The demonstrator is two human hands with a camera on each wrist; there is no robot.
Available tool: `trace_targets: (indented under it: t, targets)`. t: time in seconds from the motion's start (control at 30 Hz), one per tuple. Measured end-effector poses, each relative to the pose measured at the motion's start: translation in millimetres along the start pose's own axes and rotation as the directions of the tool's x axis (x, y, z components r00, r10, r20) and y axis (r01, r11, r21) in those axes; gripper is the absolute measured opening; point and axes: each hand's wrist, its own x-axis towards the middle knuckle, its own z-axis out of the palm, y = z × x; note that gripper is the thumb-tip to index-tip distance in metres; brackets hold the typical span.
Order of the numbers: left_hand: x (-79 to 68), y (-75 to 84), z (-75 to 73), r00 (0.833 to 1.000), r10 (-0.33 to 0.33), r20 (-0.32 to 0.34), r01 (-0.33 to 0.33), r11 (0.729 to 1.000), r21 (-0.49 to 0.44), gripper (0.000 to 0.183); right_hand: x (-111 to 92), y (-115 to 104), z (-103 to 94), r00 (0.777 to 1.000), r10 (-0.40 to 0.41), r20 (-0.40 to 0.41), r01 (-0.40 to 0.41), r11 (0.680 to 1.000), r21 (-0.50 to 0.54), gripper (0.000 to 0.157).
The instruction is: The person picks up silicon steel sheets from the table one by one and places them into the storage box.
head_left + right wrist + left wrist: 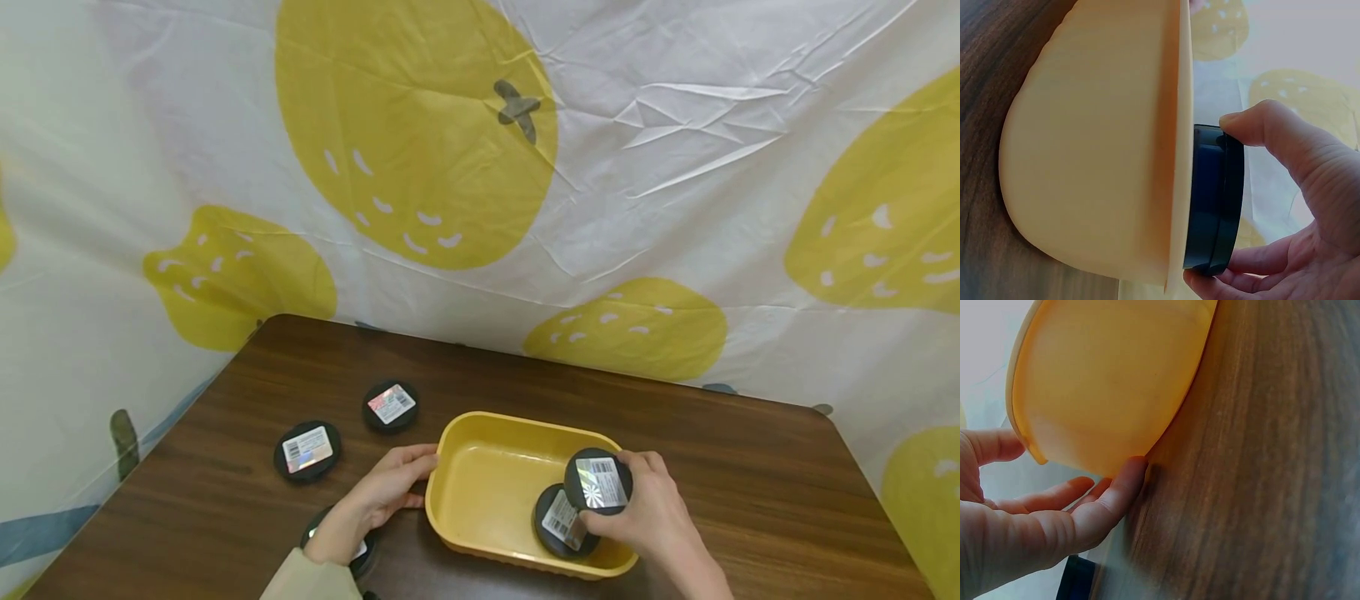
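Note:
Over the right end of the yellow tub [491,546], my right hand [648,504] holds a flat black round jar [598,482] between thumb and fingers, its silvery label facing up. The right wrist view shows the jar's side [1209,200] just above the tub's rim. Partly beneath it in the head view, a second black jar [558,521] lies inside the tub. My left hand [386,487] rests against the tub's left end. In the left wrist view, its spread fingers [1119,500] touch the tub's outer wall [1110,387] from rim to base.
Two more labelled black jars, one farther back [391,406] and one at left [307,451], lie on the dark wooden table [720,442]. Another jar [360,550] is partly hidden under my left wrist. A fruit-patterned cloth [660,208] hangs behind the table.

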Motion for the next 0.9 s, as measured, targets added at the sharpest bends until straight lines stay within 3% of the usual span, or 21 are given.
trace_targets:
  t: [0.9]
  targets:
    - [0.6,-1.6,-1.0,1.0,0.015,0.009,-0.015,1.0,-0.003,0.05,4.7,-1.3,17.1,0.999,-0.006,0.032,0.005,1.0,0.021,0.083]
